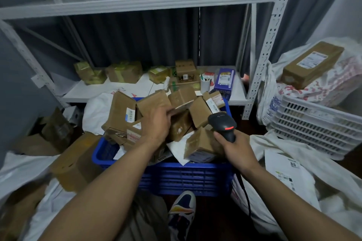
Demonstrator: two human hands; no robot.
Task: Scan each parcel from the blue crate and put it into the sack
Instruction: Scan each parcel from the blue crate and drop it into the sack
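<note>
The blue crate (188,177) stands on the floor right before the person, heaped above its rim with brown cardboard parcels and a few flat white mailers. The left hand (156,123) reaches into the top of the heap, its fingers curled round the edge of 1 brown parcel (182,97) that lies tilted among the others near the middle of the pile. The right hand (236,151) is wrapped round the grip of a black barcode scanner (223,123), held above the crate's right side with its head towards the heap and a red light showing on its back; its cable hangs down past the crate's right corner. The white sack (278,146) lies open just to the right of the crate, with a white mailer (288,174) bearing a printed label resting on it. Beyond the sack stands a white slatted crate (317,127), and a long cardboard box (311,64) lies above it. A metal shelf (137,89) behind the blue crate carries several small boxes
</note>
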